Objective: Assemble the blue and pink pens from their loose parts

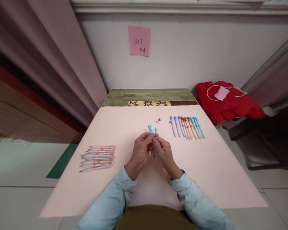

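A pale bluish-purple pen barrel [155, 151] is between my hands, its lower end slanting toward me. My right hand [165, 150] is closed around it, thumb along the barrel. My left hand [141, 148] is pinched at the upper end, where the fingertips of both hands meet and partly hide it. Just beyond my fingers are a turquoise pen top [150, 127] and a small light-blue pen piece [156, 130]. Farther off on the table lie a thin white refill [153, 118] with a dark tip and a small dark-blue part [159, 119].
To the right lies a row of purple-blue pens [177, 126], brown pens [188, 128] and turquoise pens [198, 127]. Several clear printed pens [98, 157] are stacked at left on the pink-covered table [196, 182]. Beyond the far right corner sits a red cloth [220, 107] with a white cable.
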{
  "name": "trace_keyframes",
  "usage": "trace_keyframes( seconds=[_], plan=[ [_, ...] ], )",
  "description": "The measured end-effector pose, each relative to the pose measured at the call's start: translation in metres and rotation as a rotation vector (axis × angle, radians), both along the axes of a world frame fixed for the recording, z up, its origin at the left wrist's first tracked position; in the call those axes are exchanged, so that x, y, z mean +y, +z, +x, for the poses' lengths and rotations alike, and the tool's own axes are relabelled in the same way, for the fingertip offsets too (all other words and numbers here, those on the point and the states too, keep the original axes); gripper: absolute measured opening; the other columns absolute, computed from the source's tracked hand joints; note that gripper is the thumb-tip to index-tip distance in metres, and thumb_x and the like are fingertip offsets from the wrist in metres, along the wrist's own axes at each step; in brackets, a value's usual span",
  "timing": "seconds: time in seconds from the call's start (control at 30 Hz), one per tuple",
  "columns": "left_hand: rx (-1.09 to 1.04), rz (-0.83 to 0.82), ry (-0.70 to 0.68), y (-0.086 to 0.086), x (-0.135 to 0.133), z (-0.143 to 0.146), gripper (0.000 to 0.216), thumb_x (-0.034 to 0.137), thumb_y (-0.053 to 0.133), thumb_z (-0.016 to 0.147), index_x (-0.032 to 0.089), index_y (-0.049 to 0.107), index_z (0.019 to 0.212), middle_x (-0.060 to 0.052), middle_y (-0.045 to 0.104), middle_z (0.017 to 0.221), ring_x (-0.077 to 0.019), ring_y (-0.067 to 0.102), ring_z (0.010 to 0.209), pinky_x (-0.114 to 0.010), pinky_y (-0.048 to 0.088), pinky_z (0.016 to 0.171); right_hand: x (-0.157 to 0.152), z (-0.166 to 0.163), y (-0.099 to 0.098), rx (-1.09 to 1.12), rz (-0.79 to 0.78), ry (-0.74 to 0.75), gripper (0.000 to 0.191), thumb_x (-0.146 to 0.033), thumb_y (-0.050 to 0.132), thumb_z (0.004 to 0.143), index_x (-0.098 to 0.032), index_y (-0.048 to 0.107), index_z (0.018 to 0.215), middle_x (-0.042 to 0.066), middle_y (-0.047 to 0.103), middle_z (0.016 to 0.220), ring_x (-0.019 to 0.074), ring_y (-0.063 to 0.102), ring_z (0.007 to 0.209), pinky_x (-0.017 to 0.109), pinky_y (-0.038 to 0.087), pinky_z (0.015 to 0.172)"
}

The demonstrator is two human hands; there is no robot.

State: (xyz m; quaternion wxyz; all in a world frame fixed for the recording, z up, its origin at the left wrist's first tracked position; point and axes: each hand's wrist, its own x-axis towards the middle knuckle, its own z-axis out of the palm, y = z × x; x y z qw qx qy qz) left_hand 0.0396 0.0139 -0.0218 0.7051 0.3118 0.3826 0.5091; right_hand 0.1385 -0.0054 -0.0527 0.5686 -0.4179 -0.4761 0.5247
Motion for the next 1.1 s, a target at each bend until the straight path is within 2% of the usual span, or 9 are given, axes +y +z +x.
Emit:
trace_keyframes(
  seconds=[0.13, 0.23, 0.43, 0.6, 0.73, 0.83, 0.93, 1.0, 1.1],
  plan=[
    [0.028, 0.004, 0.048, 0.007, 0.003, -0.006, 0.031, 0.043, 0.076, 0.074, 0.015, 0.070, 0.083, -0.003, 0.068, 0.074, -0.0063, 0.044, 0.034, -0.023, 0.036, 0.029, -0.004, -0.003, -0.001, 0.035, -0.040, 0.084, 0.037, -0.055, 0.054, 0.093, -0.020, 0.058, 0.083, -0.002, 0.060, 0.062, 0.0091, 0.051, 0.044, 0.022, 0.042, 0.043],
    [0.058, 0.013, 0.057, 0.008, 0.006, -0.009, 0.032, 0.043, 0.077, 0.072, 0.015, 0.072, 0.084, -0.007, 0.072, 0.086, -0.0072, 0.049, 0.039, -0.022, 0.037, 0.031, -0.007, -0.005, -0.001, -0.004, -0.018, 0.048, 0.034, -0.053, 0.056, 0.092, -0.020, 0.058, 0.083, -0.003, 0.058, 0.061, 0.0077, 0.048, 0.042, 0.021, 0.039, 0.041],
    [0.062, 0.031, 0.058, -0.003, 0.012, -0.006, 0.034, 0.045, 0.077, 0.073, 0.012, 0.073, 0.080, -0.011, 0.073, 0.081, -0.0153, 0.066, 0.063, -0.023, 0.050, 0.053, -0.008, -0.006, 0.002, -0.004, -0.049, 0.032, 0.044, -0.056, 0.049, 0.095, -0.020, 0.052, 0.070, -0.005, 0.051, 0.052, 0.0060, 0.038, 0.037, 0.021, 0.030, 0.038],
    [0.062, 0.030, 0.010, -0.006, 0.010, -0.001, 0.037, 0.050, 0.074, 0.075, 0.013, 0.071, 0.080, -0.012, 0.074, 0.085, -0.0153, 0.064, 0.056, -0.024, 0.047, 0.045, -0.005, -0.003, 0.001, 0.194, -0.158, 0.116, 0.044, -0.059, 0.052, 0.092, -0.019, 0.053, 0.074, -0.007, 0.048, 0.047, 0.0055, 0.028, 0.033, 0.021, 0.020, 0.033],
    [0.110, 0.049, 0.006, -0.005, 0.008, 0.000, 0.041, 0.053, 0.070, 0.079, 0.013, 0.074, 0.087, -0.013, 0.075, 0.093, -0.0149, 0.064, 0.056, -0.026, 0.049, 0.050, -0.004, -0.004, 0.001, 0.229, -0.157, 0.110, 0.044, -0.059, 0.052, 0.092, -0.019, 0.052, 0.072, -0.007, 0.046, 0.045, 0.0051, 0.029, 0.033, 0.020, 0.021, 0.034],
    [0.111, 0.031, -0.003, -0.002, 0.011, -0.002, 0.051, 0.061, 0.064, 0.081, 0.013, 0.074, 0.092, -0.016, 0.075, 0.097, -0.0207, 0.069, 0.071, -0.030, 0.052, 0.060, -0.006, -0.004, 0.004, 0.205, -0.135, 0.099, 0.042, -0.058, 0.050, 0.093, -0.018, 0.057, 0.081, -0.007, 0.049, 0.049, 0.0057, 0.033, 0.035, 0.020, 0.024, 0.036],
    [0.065, 0.029, 0.051, 0.005, 0.017, -0.005, 0.059, 0.068, 0.058, 0.081, 0.013, 0.073, 0.092, -0.016, 0.074, 0.095, -0.0234, 0.070, 0.084, -0.030, 0.052, 0.069, -0.007, -0.004, 0.006, 0.194, -0.152, 0.128, 0.043, -0.058, 0.048, 0.093, -0.017, 0.061, 0.094, -0.007, 0.050, 0.052, 0.0062, 0.035, 0.036, 0.020, 0.026, 0.036],
    [0.072, 0.038, 0.086, 0.009, 0.021, -0.007, 0.049, 0.062, 0.067, 0.078, 0.014, 0.071, 0.088, -0.013, 0.074, 0.092, -0.0197, 0.068, 0.079, -0.027, 0.051, 0.065, -0.007, -0.004, 0.005, 0.178, -0.165, 0.146, 0.045, -0.059, 0.047, 0.093, -0.017, 0.061, 0.096, -0.006, 0.051, 0.054, 0.0063, 0.036, 0.036, 0.020, 0.027, 0.036],
    [0.126, 0.040, 0.095, 0.010, 0.024, -0.009, 0.034, 0.045, 0.080, 0.069, 0.015, 0.067, 0.078, -0.006, 0.071, 0.081, -0.0112, 0.061, 0.059, -0.022, 0.045, 0.053, -0.006, -0.007, 0.001, 0.139, -0.162, 0.148, 0.044, -0.060, 0.048, 0.093, -0.018, 0.059, 0.095, -0.005, 0.054, 0.057, 0.0069, 0.040, 0.038, 0.020, 0.030, 0.036]
  ],
)
